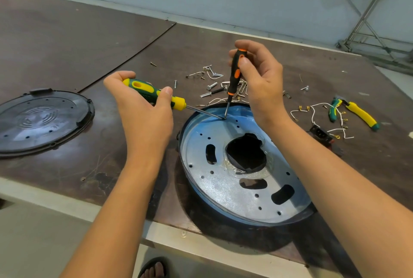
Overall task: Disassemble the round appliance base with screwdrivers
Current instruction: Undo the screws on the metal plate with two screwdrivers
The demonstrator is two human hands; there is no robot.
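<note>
The round appliance base (228,188) lies on the brown table, its silver metal plate facing up inside a dark blue rim, with a large central hole. My left hand (143,112) grips a green-and-yellow screwdriver (156,94), its shaft slanting down to the right. My right hand (261,81) holds a black-and-orange screwdriver (234,74) nearly upright. Both tips meet at one spot (224,118) on the far edge of the plate.
A black round plastic cover (42,121) lies at the left. Several loose screws, bolts and metal bits (214,85) are scattered behind the base. At the right lie white wires (317,110), green-and-yellow pliers (357,112) and a black connector (321,134). The table's front edge is close.
</note>
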